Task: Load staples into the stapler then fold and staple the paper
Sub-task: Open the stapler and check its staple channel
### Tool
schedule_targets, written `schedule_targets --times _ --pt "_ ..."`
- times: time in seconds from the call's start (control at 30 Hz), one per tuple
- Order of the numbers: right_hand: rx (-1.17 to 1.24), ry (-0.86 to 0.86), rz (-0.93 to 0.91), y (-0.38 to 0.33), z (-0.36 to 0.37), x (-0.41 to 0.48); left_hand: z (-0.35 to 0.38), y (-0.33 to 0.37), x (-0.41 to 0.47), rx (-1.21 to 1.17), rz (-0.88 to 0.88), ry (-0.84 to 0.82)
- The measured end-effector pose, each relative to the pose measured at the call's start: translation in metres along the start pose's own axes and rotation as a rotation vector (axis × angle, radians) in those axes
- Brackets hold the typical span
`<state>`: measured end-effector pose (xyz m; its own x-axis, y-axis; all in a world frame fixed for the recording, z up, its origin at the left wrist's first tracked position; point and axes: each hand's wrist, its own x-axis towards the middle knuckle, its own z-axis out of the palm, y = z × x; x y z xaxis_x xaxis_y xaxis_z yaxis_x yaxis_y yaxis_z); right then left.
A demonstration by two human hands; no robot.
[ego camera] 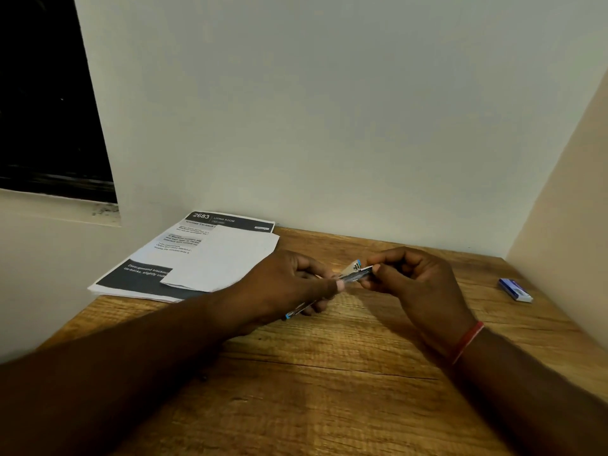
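Left hand [286, 284] was curled round the stapler [355, 274] at mid-frame, its tip pinched by the right hand [414, 284]. Light, stiff, slick metal was judged best gripped along the sides. Paper [223, 255] was left lying centre-left.

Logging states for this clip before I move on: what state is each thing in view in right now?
stapler: held above the table, top seemingly lifted open.
left hand: grips the stapler's rear.
right hand: pinches the stapler's front end.
white paper: apparently folded, lying on printed sheets.
staple box: lying flat, untouched.
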<state>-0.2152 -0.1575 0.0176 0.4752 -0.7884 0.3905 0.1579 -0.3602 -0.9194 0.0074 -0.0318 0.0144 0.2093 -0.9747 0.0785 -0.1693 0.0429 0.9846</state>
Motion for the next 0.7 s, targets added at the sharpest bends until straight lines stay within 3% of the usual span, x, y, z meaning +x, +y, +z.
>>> schedule_targets --times 0.13,0.37,0.5,0.7 --pt "-0.176 -0.08 -0.072 -0.002 -0.006 0.001 -0.002 -0.001 0.002 0.032 0.023 0.073" --pt "-0.196 -0.155 0.063 0.005 -0.005 -0.007 -0.01 -0.005 0.0 0.28 0.137 0.064" --pt "-0.363 -0.159 0.011 0.008 -0.009 -0.004 -0.008 -0.008 0.003 0.504 0.208 0.104" --pt "-0.47 -0.161 -0.026 0.012 -0.011 -0.001 -0.011 -0.009 0.003 0.578 0.275 0.06"
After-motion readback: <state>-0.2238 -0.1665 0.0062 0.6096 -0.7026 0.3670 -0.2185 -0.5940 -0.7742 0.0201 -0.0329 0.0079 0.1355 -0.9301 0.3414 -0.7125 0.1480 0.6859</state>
